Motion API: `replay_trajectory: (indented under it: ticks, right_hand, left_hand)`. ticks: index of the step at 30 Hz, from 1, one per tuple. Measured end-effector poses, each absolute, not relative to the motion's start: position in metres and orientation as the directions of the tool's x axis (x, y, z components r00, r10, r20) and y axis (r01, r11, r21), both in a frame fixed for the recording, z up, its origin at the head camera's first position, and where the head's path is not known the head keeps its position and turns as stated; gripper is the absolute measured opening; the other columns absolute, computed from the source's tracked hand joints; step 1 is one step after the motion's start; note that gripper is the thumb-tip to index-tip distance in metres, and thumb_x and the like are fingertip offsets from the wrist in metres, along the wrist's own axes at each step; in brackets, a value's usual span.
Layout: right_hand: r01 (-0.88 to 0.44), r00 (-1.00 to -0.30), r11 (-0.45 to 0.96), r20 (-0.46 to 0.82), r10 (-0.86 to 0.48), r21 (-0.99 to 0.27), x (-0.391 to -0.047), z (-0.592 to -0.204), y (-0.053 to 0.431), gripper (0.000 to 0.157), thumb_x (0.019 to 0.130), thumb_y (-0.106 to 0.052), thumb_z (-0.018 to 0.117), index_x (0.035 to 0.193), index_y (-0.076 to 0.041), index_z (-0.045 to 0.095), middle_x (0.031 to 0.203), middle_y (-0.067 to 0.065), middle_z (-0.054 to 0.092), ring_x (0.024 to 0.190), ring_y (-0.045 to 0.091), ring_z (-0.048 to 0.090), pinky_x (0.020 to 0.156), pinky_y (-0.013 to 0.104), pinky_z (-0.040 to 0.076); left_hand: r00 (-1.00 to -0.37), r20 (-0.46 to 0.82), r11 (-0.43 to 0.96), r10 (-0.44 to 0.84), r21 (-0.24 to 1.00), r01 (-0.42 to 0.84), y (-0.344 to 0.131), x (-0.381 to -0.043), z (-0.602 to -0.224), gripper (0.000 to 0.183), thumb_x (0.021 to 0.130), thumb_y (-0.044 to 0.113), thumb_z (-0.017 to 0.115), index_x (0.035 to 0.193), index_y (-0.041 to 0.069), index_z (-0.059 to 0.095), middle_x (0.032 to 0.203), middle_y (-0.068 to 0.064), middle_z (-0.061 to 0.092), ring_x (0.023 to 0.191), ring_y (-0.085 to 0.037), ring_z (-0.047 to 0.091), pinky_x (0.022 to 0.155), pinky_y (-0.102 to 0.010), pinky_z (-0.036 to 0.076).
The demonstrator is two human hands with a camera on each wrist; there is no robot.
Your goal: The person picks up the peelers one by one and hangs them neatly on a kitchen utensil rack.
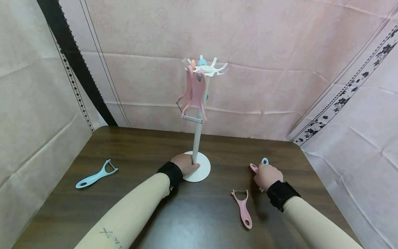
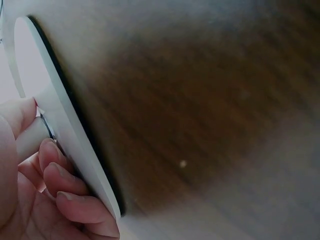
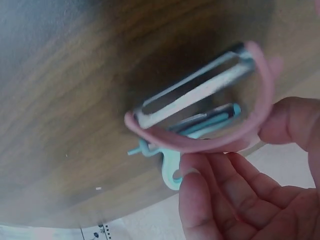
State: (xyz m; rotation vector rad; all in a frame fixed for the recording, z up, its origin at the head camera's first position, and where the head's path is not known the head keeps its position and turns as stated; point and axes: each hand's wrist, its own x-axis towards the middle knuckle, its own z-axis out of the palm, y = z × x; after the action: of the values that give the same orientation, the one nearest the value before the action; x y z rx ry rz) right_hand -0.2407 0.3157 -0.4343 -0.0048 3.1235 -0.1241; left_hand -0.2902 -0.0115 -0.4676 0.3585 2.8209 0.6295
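- The right hand (image 1: pixel 266 175) rests on the worktop (image 1: pixel 146 152) at its right side, fingers (image 3: pixel 200 200) curled round a pink peeler (image 3: pixel 200 107) and a blue peeler (image 3: pixel 172 165) stacked beneath it.
- Both heads stick out past the fingertips; the handles run back under the palm.
- The left hand (image 1: pixel 185 163) grips the white stand (image 1: pixel 196 138) at the foot of its pole, well left of the right hand.
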Motion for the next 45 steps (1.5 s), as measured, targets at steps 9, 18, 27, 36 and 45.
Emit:
replay_trajectory:
  ticks: [9, 18, 27, 36, 45]
  right_hand:
    - [-0.06, -0.994, 0.997, 0.094, -0.056, -0.048, -0.237, -0.419, 0.312, 0.021, 0.076, 0.0, 0.066, 0.09, 0.009, 0.054, 0.077, 0.028, 0.063, 0.07, 0.044, 0.063, 0.055, 0.056, 0.048]
    - [-0.198, -0.968, 0.938, 0.207, -0.142, -0.283, -0.253, -0.393, 0.311, 0.036, 0.097, -0.038, 0.058, 0.075, -0.009, 0.061, 0.059, 0.003, 0.058, 0.056, 0.023, 0.056, 0.061, 0.047, 0.044]
    - [-0.324, -0.931, 0.841, 0.302, -0.204, -0.433, -0.283, -0.331, 0.291, 0.011, 0.095, -0.004, 0.054, 0.096, -0.004, 0.066, 0.073, 0.007, 0.063, 0.063, 0.021, 0.057, 0.063, 0.038, 0.045]
    - [-0.339, -0.929, 0.722, 0.335, -0.155, -0.604, -0.302, -0.259, 0.254, 0.028, 0.102, -0.011, 0.047, 0.125, 0.002, 0.055, 0.101, 0.017, 0.064, 0.09, 0.026, 0.06, 0.075, 0.035, 0.046]
    - [-0.441, -0.896, 0.441, 0.359, -0.26, -0.782, -0.312, -0.192, 0.212, 0.03, 0.102, -0.013, 0.047, 0.129, -0.002, 0.051, 0.106, 0.013, 0.065, 0.098, 0.02, 0.061, 0.091, 0.03, 0.042]
  left_hand:
    - [-0.946, -0.165, 0.89, 0.28, 0.415, 0.191, -0.011, -0.292, -0.472, 0.036, 0.093, 0.044, 0.061, 0.105, 0.011, 0.071, 0.082, 0.001, 0.068, 0.076, -0.017, 0.059, 0.076, -0.037, 0.047]
    - [-0.947, -0.178, 0.887, 0.267, 0.429, 0.169, -0.012, -0.291, -0.472, 0.038, 0.093, 0.044, 0.061, 0.107, 0.01, 0.07, 0.083, 0.001, 0.067, 0.078, -0.017, 0.059, 0.08, -0.038, 0.047]
    - [-0.949, -0.17, 0.891, 0.267, 0.42, 0.175, -0.011, -0.289, -0.47, 0.037, 0.094, 0.043, 0.06, 0.109, 0.01, 0.07, 0.087, 0.0, 0.069, 0.08, -0.018, 0.061, 0.08, -0.038, 0.048]
    - [-0.952, -0.159, 0.897, 0.263, 0.402, 0.181, -0.01, -0.29, -0.473, 0.038, 0.094, 0.042, 0.059, 0.112, 0.01, 0.069, 0.094, -0.002, 0.07, 0.085, -0.02, 0.062, 0.083, -0.04, 0.048]
    - [-0.952, -0.151, 0.897, 0.267, 0.4, 0.189, -0.009, -0.295, -0.482, 0.036, 0.094, 0.042, 0.059, 0.11, 0.012, 0.07, 0.089, 0.001, 0.069, 0.082, -0.019, 0.061, 0.08, -0.04, 0.048]
